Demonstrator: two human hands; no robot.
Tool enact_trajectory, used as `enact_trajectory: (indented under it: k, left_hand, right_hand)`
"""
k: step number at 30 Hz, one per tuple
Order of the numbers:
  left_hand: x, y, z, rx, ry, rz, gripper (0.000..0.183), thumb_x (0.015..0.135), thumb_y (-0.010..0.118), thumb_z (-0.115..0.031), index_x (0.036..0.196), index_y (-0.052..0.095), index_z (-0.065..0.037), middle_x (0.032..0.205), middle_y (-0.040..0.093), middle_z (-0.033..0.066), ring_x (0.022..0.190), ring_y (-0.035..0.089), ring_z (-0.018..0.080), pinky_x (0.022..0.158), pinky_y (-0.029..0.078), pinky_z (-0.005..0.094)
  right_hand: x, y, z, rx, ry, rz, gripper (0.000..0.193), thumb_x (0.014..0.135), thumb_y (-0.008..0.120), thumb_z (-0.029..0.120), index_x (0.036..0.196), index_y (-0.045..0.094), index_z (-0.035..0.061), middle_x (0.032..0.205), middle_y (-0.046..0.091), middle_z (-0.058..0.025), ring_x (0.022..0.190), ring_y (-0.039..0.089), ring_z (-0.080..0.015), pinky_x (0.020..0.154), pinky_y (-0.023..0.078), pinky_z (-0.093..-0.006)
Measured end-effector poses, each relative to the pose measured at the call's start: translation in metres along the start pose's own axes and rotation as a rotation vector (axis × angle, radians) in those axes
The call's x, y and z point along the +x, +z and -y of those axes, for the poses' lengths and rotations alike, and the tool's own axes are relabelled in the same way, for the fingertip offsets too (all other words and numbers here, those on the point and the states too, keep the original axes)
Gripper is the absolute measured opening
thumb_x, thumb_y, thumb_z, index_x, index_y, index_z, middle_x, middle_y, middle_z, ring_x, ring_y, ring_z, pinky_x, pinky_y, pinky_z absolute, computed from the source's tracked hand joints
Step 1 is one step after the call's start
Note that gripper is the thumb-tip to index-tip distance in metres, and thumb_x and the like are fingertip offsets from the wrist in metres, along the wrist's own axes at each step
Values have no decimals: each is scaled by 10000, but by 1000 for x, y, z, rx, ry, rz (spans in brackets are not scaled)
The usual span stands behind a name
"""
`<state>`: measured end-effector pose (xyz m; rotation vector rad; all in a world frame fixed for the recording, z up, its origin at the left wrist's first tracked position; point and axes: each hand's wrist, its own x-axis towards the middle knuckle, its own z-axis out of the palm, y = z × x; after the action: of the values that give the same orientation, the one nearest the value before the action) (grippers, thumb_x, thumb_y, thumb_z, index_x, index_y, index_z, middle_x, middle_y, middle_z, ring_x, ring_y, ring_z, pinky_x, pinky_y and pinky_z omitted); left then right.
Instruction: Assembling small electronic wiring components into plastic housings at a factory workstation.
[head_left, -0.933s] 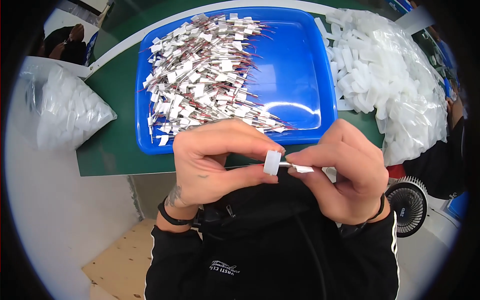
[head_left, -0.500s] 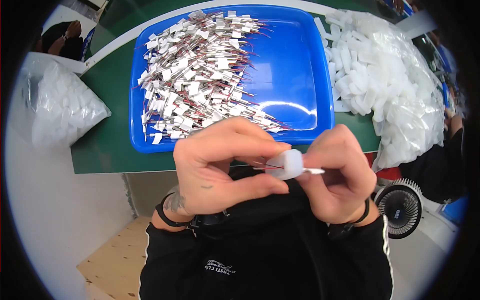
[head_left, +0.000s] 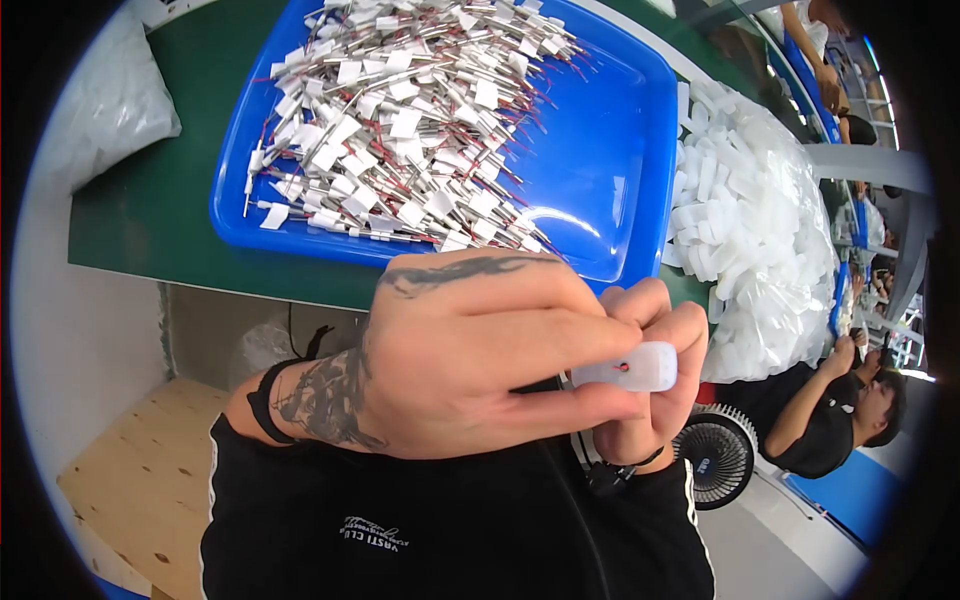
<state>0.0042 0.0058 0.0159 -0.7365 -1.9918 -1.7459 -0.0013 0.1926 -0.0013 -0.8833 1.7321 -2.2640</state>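
Note:
In front of my chest, my left hand (head_left: 480, 345) pinches a small translucent white plastic sleeve (head_left: 652, 368) between thumb and fingers. A bit of red wire shows at a small hole in the sleeve. My right hand (head_left: 680, 335) is close behind it with its fingers curled. My left hand and the sleeve hide part of that hand, so what its fingertips hold cannot be made out. Beyond my hands stands a blue tray (head_left: 655, 215), its left and middle heaped with thin metal rods (head_left: 400, 130) carrying red wires and white tags.
On the green table (head_left: 130, 225), a clear bag of white plastic sleeves (head_left: 760, 220) spills open right of the tray. Another filled plastic bag (head_left: 120, 105) lies at the left. A small round fan (head_left: 715, 455) is at the lower right, near a seated person (head_left: 830, 415).
My left hand has swung rightward, turning its back up and the sleeve's end toward view. My right hand has shifted behind it. The whole view has also tilted and moved.

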Motion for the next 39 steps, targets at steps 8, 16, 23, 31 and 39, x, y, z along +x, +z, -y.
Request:
enact_trajectory:
  k: [8,16,23,31,39]
  left_hand:
    - [2,-13,-1,187,35,-7,436,630,860,-134,1003,690,14,856,660,79,675,640,201,578,515,271]
    - [22,-82,-76,-35,498,-19,323,845,714,-179,1050,625,53,865,617,121,739,640,262,597,528,303]
    - [17,-100,-105,103,0,31,305,906,558,-196,1083,620,45,944,600,159,692,595,182,609,493,252]
    - [-2,-66,-21,215,-134,-32,330,732,735,20,1058,683,5,903,663,115,771,654,191,659,525,285]
    - [-6,-36,-10,94,-347,4,573,755,765,-40,1281,538,-27,1117,616,120,890,652,147,722,567,266]
  right_hand:
    - [20,-7,2,-139,12,131,144,931,490,57,1034,392,31,959,477,-144,766,460,-138,697,425,-269]
    - [202,-130,3,-317,337,-230,246,899,656,225,988,645,-5,890,637,-37,762,544,-94,706,445,-246]
    - [214,-153,9,-1085,654,352,276,860,660,197,1025,691,-22,826,686,-77,795,609,-142,717,484,-276]
    - [172,-141,6,-1367,344,221,235,886,647,200,792,589,-8,672,609,-70,631,562,-149,608,445,-308]
    - [152,-51,35,-947,211,78,136,825,710,81,826,595,7,694,625,-33,621,579,-83,575,462,-226]
